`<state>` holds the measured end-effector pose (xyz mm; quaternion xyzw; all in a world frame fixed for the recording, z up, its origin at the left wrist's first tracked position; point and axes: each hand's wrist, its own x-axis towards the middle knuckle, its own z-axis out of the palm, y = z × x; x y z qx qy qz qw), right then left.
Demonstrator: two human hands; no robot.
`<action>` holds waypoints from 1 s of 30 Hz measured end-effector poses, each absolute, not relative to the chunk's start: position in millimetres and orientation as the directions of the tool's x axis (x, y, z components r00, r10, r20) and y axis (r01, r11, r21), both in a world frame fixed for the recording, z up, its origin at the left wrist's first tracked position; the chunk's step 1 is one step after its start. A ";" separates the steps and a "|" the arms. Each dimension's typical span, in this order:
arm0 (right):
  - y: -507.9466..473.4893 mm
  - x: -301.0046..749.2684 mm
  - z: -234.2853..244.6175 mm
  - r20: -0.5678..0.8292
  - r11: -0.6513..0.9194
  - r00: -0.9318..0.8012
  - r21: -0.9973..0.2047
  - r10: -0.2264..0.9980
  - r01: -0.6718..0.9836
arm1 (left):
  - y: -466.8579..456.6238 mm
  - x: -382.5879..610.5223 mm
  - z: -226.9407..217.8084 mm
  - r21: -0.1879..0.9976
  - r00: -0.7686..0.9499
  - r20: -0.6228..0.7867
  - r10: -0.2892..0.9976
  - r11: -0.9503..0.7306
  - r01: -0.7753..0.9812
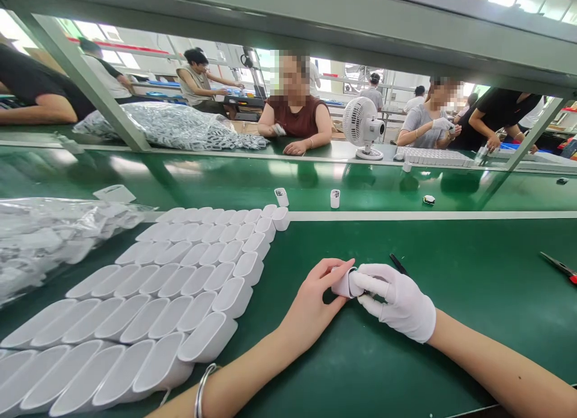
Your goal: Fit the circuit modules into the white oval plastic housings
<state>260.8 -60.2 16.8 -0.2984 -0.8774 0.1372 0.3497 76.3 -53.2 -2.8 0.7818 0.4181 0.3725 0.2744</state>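
Note:
A small white plastic housing (pixel 343 284) is held above the green tabletop, between my two hands. My left hand (pixel 313 292), bare and with a silver bangle at the wrist, is closed round it with thumb and fingers. From the other side my right hand (pixel 396 299), in a white glove, pinches the end of the same piece; its fingertips partly hide what is there. A dark pen-like tool (pixel 398 263) lies just behind the gloved hand. To the left stand rows of open white oval housings (pixel 232 296), packed side by side.
A clear plastic bag of white parts (pixel 54 241) lies at far left. Red-handled pliers (pixel 561 266) rest at the right edge. Along the green belt (pixel 216 181) are white housings (pixel 335 198) and a small board (pixel 428 200). Co-workers sit beyond, near a white fan (pixel 363 127).

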 end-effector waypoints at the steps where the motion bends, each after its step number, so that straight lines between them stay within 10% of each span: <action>1: -60.1 260.8 15.1 0.554 0.789 -0.562 -0.439 0.614 0.429 | -53.1 76.2 -3.0 0.739 0.372 0.356 0.857 -0.502 0.448; 9: -63.6 258.1 7.4 0.570 0.754 -0.493 -0.500 0.657 0.427 | -54.3 78.1 -4.2 0.797 0.367 0.322 0.873 -0.459 0.393; 15: -68.6 262.1 5.4 0.185 0.262 -0.341 -0.946 0.922 0.194 | -57.8 79.8 -0.2 0.830 0.359 0.315 0.879 -0.439 0.345; 22: -59.7 265.7 -1.7 0.036 -0.036 -0.698 -0.995 0.716 -0.088 | -64.9 75.5 11.5 0.692 0.590 0.392 0.706 -0.648 0.317; 30: -69.2 250.5 13.6 -0.010 -0.095 -0.448 -0.981 0.894 -0.167 | -71.4 89.6 -13.5 0.982 0.487 0.004 0.873 0.089 -0.167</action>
